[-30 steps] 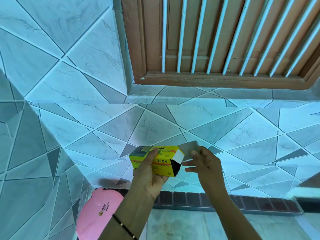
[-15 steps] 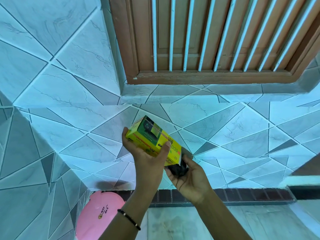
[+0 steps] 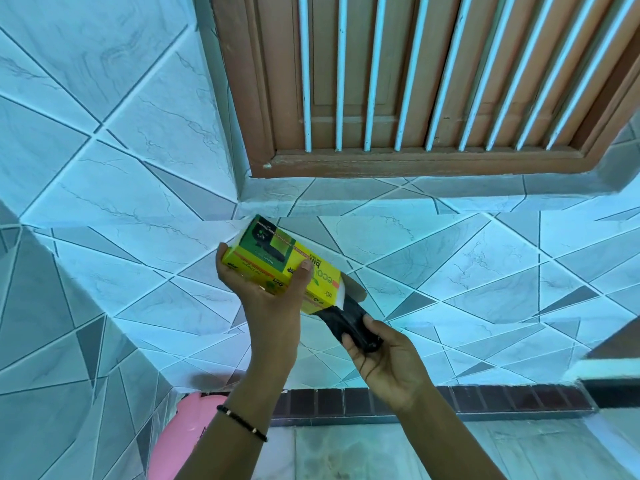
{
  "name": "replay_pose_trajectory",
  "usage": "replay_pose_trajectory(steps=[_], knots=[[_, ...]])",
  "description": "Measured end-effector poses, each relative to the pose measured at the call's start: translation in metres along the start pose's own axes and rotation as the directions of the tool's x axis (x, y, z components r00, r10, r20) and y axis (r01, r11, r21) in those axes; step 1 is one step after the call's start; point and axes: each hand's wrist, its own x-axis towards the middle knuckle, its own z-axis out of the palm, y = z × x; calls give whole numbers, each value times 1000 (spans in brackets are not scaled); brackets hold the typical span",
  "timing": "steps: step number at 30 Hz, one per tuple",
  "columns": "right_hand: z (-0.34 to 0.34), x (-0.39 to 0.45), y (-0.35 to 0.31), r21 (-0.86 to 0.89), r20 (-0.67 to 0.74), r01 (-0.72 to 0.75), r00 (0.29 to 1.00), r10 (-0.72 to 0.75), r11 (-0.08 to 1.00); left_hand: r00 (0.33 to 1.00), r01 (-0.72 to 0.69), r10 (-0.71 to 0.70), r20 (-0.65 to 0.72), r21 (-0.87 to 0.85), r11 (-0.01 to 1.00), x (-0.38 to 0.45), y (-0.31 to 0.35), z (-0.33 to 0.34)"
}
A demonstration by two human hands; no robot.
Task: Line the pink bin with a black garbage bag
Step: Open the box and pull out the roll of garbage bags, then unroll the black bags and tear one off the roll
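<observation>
My left hand (image 3: 266, 292) grips a yellow and green carton of bin bags (image 3: 277, 265), tilted so its open end points down to the right. A black roll of garbage bags (image 3: 349, 323) sticks out of that open end. My right hand (image 3: 384, 355) holds the roll from below, fingers curled round its lower end. The pink bin (image 3: 180, 441) shows at the bottom left on the floor, mostly hidden behind my left forearm.
A tiled wall (image 3: 450, 271) fills the view in front and to the left. A brown wooden window frame with white bars (image 3: 398, 98) sits above. A dark brick strip (image 3: 485, 400) runs along the wall's foot, with pale floor tiles (image 3: 363, 452) below.
The carton went from level to tilted with its open end down. My right hand left the flap, moved under the opening and now draws the black roll further out.
</observation>
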Motion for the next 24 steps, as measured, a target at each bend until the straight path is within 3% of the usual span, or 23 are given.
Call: replay_pose_trajectory(steps=[3,5,8,10,11,13,15,17,20,24], knots=[[-10,3,-12,80,-69,39,997,-33,996,998,6,-12,-67,-95,995,30,8,9],[-16,5,-20,114,-113,70,992,-57,991,998,-52,49,-40,-90,995,56,15,24],[-19,5,-29,131,-150,107,985,-87,986,978,-172,167,122,33,985,96,23,52],[-19,4,-33,144,-132,108,987,-89,984,924,-307,234,303,222,926,125,24,67],[-18,2,-35,134,-137,108,986,-90,985,875,-412,259,408,350,841,139,22,73],[-16,0,-36,126,-171,110,981,-88,986,764,-620,241,598,579,529,164,14,83],[-16,0,-37,130,-166,111,982,-89,985,694,-717,119,710,671,188,181,6,91],[-16,1,-38,135,-159,112,983,-91,984,675,-738,-25,738,673,-41,191,0,99],[-14,3,-42,145,-172,122,980,-97,982,639,-768,-144,756,615,-177,202,-8,109],[-9,5,-44,125,-180,122,979,-99,985,611,-790,-189,768,575,-214,220,-24,115]])
